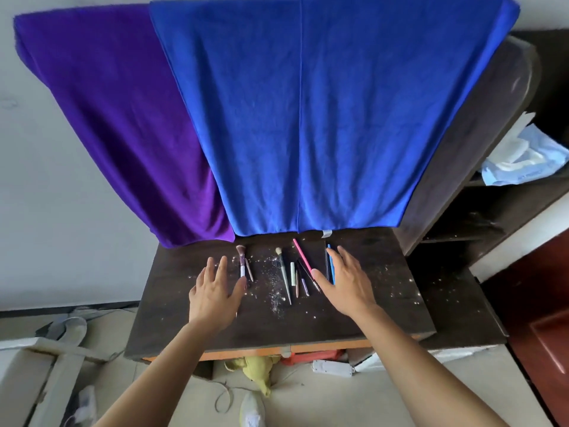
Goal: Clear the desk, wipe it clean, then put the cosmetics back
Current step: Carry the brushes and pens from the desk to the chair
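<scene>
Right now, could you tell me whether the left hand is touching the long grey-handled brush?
Apart. The head view shows a strip of dusty desk between the left hand and the long grey-handled brush.

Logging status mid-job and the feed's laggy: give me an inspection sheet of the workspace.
Surface: dark wooden desk top, strewn with white specks and glitter; unwiped.
Job's things: pink-bristled makeup brush, white-tipped slim brush, pink pencil, blue pencil, smaller liners between; all on the desk.
Clutter: crumpled yellow bundle under the desk.
Hands: left hand and right hand open, fingers straight, over the desk; no grip on anything.
Cables: white power strip, loose cord on the floor.
Surroundings: blue towel and purple towel hanging behind; dark shelf unit at right.
</scene>
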### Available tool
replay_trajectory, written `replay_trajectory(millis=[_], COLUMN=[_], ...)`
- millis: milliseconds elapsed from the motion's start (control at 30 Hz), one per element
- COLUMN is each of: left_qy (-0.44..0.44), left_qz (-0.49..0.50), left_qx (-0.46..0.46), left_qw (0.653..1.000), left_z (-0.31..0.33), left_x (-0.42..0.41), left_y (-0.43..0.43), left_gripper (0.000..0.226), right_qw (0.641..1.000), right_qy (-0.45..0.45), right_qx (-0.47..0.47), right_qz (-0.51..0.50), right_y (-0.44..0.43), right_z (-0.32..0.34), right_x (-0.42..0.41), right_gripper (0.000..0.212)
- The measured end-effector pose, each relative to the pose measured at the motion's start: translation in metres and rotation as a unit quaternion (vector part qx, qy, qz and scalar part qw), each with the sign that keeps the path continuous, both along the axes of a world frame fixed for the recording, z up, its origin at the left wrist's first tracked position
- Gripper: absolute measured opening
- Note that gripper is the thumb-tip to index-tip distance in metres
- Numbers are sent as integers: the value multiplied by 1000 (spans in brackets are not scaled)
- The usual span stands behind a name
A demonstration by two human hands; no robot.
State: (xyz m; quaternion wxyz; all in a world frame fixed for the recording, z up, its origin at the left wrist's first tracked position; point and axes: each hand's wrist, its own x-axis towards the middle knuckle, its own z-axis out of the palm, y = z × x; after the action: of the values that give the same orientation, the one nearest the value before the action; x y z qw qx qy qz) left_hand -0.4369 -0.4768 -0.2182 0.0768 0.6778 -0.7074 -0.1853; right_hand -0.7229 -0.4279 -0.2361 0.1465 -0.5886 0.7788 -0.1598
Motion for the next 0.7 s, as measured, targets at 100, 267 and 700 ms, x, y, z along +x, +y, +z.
replay_trajectory(millis=[100,267,700], left_qy=[6,0,-15], left_qz=[-27,-98,-32], left_qx=[23,75,195], left_qw=[999,992,980], left_z=[-19,-50,-116], left_x=[0,-16,-107], left_y=[-35,-80,-95], left_gripper=[73,72,77], right_qw=[998,990,972], right_qy=[-5,-4,-34], right_qx=[38,85,198], right_qz=[-47,-114,-122], right_y=[-18,-29,-71], right_z=[-14,-37,-88], right_x=[9,13,-42], right_gripper=[72,70,65])
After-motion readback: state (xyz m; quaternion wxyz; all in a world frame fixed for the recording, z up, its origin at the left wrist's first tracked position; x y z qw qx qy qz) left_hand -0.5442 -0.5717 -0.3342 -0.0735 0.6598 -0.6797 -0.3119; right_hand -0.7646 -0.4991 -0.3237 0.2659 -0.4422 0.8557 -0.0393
